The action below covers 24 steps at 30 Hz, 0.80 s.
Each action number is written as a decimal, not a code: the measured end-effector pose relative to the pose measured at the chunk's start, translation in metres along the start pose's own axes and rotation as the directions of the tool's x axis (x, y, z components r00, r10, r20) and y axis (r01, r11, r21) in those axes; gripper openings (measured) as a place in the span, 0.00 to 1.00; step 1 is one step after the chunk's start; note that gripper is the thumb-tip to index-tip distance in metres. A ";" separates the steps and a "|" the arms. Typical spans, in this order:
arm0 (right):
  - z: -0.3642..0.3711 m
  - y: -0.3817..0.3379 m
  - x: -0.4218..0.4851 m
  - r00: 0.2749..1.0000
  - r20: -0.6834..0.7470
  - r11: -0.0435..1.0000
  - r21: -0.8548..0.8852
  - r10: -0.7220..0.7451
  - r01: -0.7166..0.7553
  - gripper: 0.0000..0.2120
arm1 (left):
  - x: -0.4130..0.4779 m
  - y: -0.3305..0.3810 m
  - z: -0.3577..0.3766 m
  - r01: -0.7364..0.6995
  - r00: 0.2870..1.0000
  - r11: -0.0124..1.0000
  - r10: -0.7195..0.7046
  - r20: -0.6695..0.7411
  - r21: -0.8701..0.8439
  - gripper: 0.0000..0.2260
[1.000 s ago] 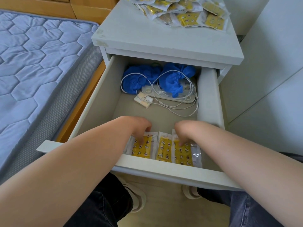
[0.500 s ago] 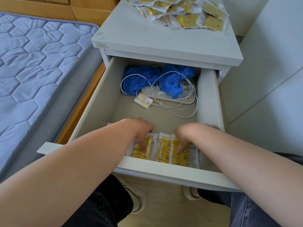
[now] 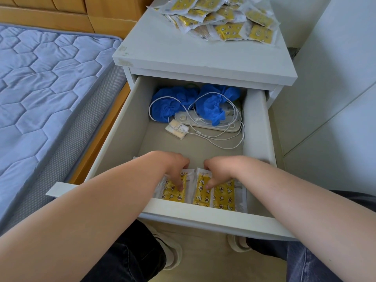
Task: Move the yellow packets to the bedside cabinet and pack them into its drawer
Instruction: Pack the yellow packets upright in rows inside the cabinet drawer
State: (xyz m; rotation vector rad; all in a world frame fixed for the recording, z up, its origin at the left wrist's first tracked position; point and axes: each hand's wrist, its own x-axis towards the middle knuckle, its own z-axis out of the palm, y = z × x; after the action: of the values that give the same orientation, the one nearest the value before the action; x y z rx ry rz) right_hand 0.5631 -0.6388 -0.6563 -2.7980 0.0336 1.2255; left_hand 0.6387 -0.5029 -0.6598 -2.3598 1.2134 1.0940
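Packing step in hand: three packets (image 3: 221,197) lie flat in a row against the drawer (image 3: 203,217) front. Our left hand (image 3: 175,169) and right hand (image 3: 220,171) have bent fingers, tips down on them. We can't tell whether they press or pinch. A big pile (image 3: 223,21) sits on the cabinet top (image 3: 193,58). Next: lift off, fetch more, fill behind the row.

The only word that can be read looks like "face", in grey letters on the small white pack (image 3: 177,129) lying just past the left hand (image 3: 175,169), deeper in the drawer (image 3: 256,123), while the tiny print on the yellow packets (image 3: 223,197) under the fingers is too small to read.
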 end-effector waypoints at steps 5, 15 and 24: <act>0.001 -0.004 0.000 0.998 0.002 0.998 0.012 -0.059 0.059 0.32 | 0.000 0.000 0.004 0.056 0.997 0.993 -0.060 0.038 0.099 0.35; 0.012 -0.013 0.002 0.998 -0.067 0.995 -0.095 -0.019 0.013 0.44 | 0.002 -0.001 0.001 0.105 0.994 0.913 -0.113 -0.002 0.394 0.33; 0.015 -0.015 0.004 0.997 -0.040 0.968 -0.243 -0.068 0.056 0.40 | 0.002 0.007 0.009 -0.027 0.999 0.956 0.033 -0.017 0.292 0.37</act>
State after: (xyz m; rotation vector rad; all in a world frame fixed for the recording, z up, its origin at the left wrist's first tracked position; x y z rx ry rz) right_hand 0.5560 -0.6224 -0.6681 -3.0076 -0.2133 1.2238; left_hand 0.6298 -0.5036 -0.6666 -2.1400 1.3216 0.8330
